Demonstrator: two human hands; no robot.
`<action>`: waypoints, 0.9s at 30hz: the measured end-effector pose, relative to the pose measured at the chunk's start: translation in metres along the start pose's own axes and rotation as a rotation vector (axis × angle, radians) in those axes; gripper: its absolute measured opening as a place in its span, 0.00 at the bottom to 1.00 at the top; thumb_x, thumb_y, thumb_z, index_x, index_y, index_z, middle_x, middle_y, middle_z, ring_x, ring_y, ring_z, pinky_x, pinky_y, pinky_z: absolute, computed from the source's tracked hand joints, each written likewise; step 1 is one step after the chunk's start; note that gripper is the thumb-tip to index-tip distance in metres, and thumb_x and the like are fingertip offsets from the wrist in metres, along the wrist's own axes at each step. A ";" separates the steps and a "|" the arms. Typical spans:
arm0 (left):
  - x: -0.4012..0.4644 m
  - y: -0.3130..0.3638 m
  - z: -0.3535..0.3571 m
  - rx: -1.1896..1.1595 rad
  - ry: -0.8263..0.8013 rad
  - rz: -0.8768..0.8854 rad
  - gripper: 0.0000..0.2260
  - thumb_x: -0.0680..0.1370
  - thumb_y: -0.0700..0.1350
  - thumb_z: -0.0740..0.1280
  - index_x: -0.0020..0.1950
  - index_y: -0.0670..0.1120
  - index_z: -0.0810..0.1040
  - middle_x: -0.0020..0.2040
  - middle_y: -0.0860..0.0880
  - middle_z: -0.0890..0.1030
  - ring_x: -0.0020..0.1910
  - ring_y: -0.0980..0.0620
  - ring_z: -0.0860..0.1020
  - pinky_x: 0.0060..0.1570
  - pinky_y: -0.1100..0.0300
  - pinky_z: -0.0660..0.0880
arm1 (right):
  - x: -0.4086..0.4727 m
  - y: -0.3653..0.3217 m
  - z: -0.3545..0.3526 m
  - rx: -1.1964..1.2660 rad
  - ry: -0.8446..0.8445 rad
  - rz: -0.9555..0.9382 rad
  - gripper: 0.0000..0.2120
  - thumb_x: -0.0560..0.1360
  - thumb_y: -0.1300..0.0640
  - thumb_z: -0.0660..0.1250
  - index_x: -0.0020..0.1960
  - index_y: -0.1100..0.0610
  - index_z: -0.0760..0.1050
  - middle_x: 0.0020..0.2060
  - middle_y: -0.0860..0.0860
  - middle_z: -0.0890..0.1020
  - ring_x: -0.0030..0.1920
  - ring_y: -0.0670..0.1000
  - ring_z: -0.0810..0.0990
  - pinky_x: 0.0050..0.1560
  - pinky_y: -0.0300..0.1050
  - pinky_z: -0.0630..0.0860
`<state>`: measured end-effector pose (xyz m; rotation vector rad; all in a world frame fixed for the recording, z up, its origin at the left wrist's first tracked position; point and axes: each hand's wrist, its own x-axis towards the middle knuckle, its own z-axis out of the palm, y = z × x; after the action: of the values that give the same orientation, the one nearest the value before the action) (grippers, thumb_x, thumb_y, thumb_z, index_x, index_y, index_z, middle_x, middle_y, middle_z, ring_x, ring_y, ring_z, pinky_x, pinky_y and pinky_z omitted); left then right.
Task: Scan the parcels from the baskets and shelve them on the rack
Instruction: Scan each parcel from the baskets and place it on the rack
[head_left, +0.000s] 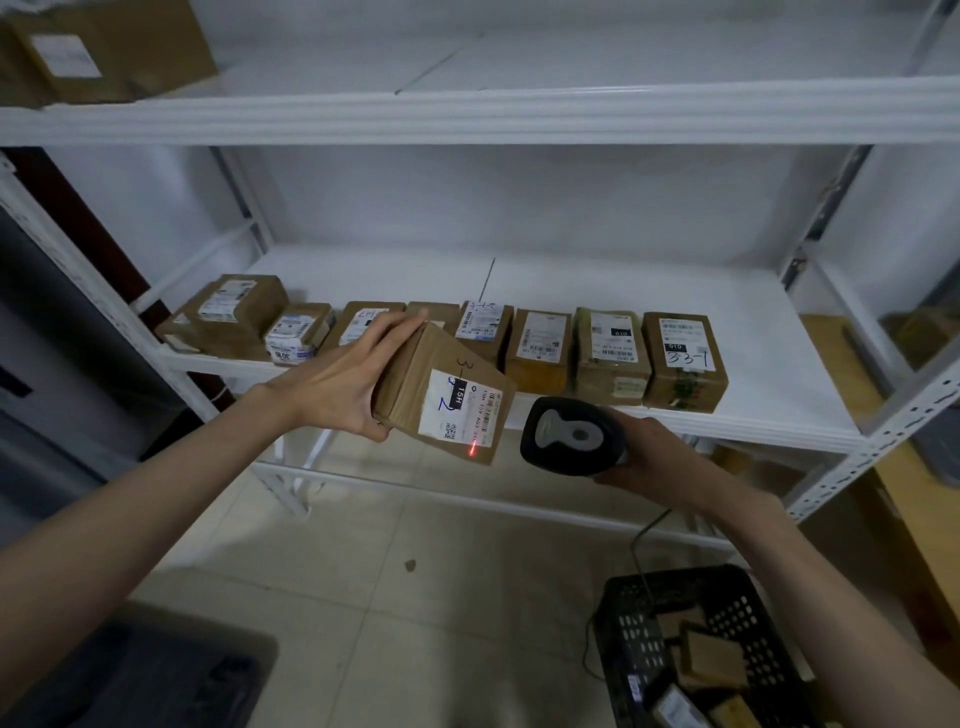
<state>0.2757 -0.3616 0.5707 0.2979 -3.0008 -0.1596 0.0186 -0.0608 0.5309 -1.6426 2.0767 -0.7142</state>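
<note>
My left hand (343, 379) grips a brown cardboard parcel (415, 384) by its left end, tilted in front of the rack, its white label facing me. A red laser mark shows on the parcel's lower right corner. My right hand (660, 457) holds a black handheld scanner (571, 436) just right of the parcel, its head pointed at the label. A black plastic basket (753, 608) with several small parcels stands on the floor at the lower right. The white rack's middle shelf (675, 291) carries a row of several labelled parcels (683, 361).
The upper shelf (467, 111) holds one large box (104, 52) at the far left. The scanner's cord runs down to the basket. A dark bin (135, 675) sits at the lower left on the tiled floor. More cardboard lies right of the rack.
</note>
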 end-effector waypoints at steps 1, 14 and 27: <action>-0.001 0.000 -0.001 0.002 0.001 -0.006 0.63 0.59 0.58 0.79 0.82 0.56 0.39 0.75 0.48 0.55 0.56 0.42 0.75 0.42 0.46 0.81 | 0.000 0.000 -0.001 -0.003 0.003 -0.003 0.33 0.72 0.59 0.78 0.74 0.53 0.70 0.64 0.52 0.81 0.65 0.54 0.79 0.63 0.48 0.74; -0.033 0.002 -0.027 -0.256 0.352 -0.293 0.64 0.59 0.63 0.79 0.82 0.59 0.37 0.75 0.51 0.56 0.68 0.49 0.68 0.64 0.45 0.74 | 0.022 -0.065 -0.029 0.508 0.217 -0.164 0.05 0.80 0.58 0.69 0.54 0.51 0.76 0.33 0.46 0.81 0.31 0.44 0.77 0.32 0.39 0.75; -0.085 -0.019 -0.105 -0.427 0.915 -0.610 0.61 0.60 0.62 0.80 0.82 0.58 0.45 0.73 0.57 0.58 0.74 0.58 0.61 0.74 0.57 0.62 | 0.135 -0.174 -0.055 0.744 0.277 -0.272 0.11 0.80 0.60 0.68 0.39 0.59 0.75 0.27 0.51 0.77 0.29 0.48 0.75 0.34 0.39 0.75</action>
<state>0.3756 -0.3729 0.6632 0.9202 -1.8496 -0.5323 0.0885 -0.2155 0.6814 -1.4316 1.4486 -1.6426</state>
